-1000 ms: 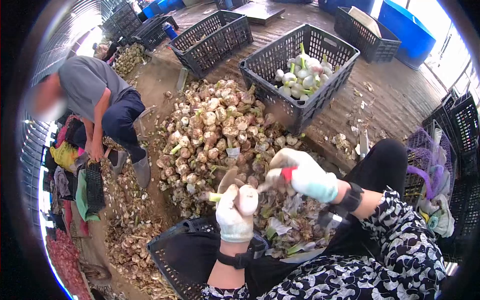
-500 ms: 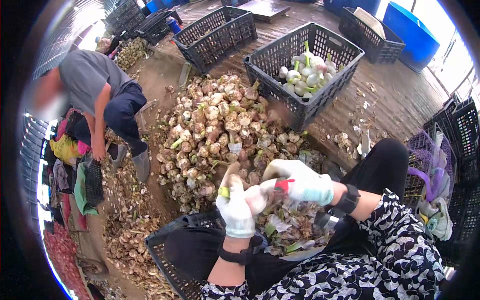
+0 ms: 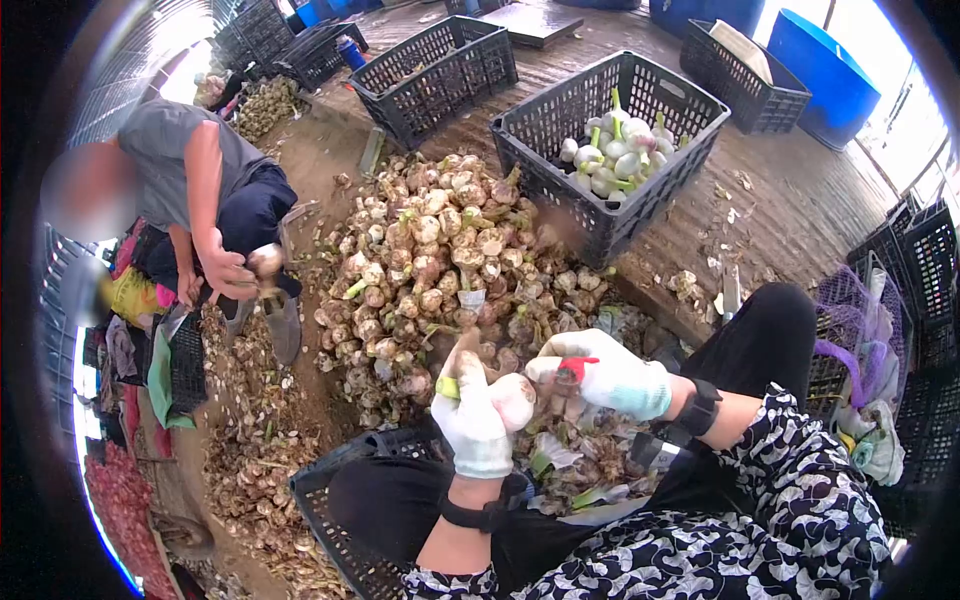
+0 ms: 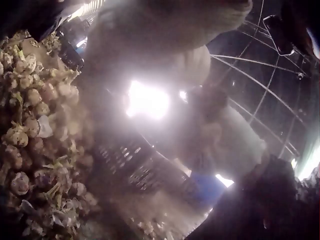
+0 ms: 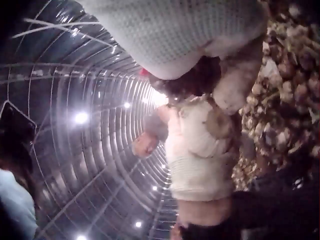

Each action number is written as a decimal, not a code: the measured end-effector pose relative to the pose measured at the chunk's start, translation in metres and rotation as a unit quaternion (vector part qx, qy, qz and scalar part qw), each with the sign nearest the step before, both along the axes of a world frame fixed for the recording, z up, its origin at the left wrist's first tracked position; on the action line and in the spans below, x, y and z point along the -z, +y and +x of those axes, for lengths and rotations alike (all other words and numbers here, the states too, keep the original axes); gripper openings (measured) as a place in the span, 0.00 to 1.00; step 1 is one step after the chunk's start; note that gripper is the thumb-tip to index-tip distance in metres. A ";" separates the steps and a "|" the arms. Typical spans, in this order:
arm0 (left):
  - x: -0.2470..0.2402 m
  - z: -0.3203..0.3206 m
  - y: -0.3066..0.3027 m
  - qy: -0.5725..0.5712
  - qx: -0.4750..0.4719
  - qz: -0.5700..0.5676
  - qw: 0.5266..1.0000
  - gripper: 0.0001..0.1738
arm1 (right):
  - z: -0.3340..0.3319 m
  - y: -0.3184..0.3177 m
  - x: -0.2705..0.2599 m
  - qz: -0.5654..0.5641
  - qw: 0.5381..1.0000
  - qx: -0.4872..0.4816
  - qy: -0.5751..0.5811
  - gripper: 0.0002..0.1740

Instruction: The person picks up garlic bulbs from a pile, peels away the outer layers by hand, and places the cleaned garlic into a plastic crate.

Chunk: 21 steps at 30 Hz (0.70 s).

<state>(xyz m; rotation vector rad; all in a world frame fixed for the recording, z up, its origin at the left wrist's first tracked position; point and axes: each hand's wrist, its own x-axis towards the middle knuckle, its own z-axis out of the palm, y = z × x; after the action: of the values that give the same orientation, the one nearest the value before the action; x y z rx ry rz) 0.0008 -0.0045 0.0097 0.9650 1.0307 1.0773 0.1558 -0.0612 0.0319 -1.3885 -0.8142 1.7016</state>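
In the head view, my gloved left hand (image 3: 470, 425) grips a pale garlic bulb (image 3: 514, 402), its green stem (image 3: 448, 387) poking out on the left. Just right of the bulb, my gloved right hand (image 3: 615, 378) has its fingers curled round a small red item (image 3: 577, 366), mostly covered. A narrow gap separates its fingers from the bulb. The right wrist view has the left glove (image 5: 200, 145) below the right glove (image 5: 185, 35), with something dark between them. Blur and glare hide the finger detail in the left wrist view.
A heap of untrimmed bulbs (image 3: 425, 250) lies beyond my hands, with leaf scraps (image 3: 590, 465) below them. Behind stands a black crate (image 3: 610, 215) holding whiter bulbs. An empty-looking crate (image 3: 320, 500) is beside my leg. Another person (image 3: 200, 170) sits at left.
My left hand has turned, bringing the bulb right. My right hand moved left against the bulb, then slightly back. The other person has raised a hand holding a bulb.
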 end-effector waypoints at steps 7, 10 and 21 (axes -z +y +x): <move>0.005 0.004 -0.005 0.031 -0.007 0.041 0.999 0.17 | -0.020 -0.010 0.014 0.306 0.885 0.018 -0.351 0.13; 0.011 -0.002 -0.001 0.056 0.021 0.055 0.997 0.16 | -0.016 -0.008 0.015 0.300 0.894 0.007 -0.332 0.14; 0.001 0.006 -0.007 -0.048 0.054 0.013 0.997 0.25 | -0.007 -0.008 0.010 0.142 0.986 0.039 0.073 0.22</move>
<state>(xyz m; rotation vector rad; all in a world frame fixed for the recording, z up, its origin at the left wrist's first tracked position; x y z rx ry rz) 0.0072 -0.0113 0.0091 0.9700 0.8779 1.0396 0.1492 -0.0696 0.0217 -1.0748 -0.8697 1.5387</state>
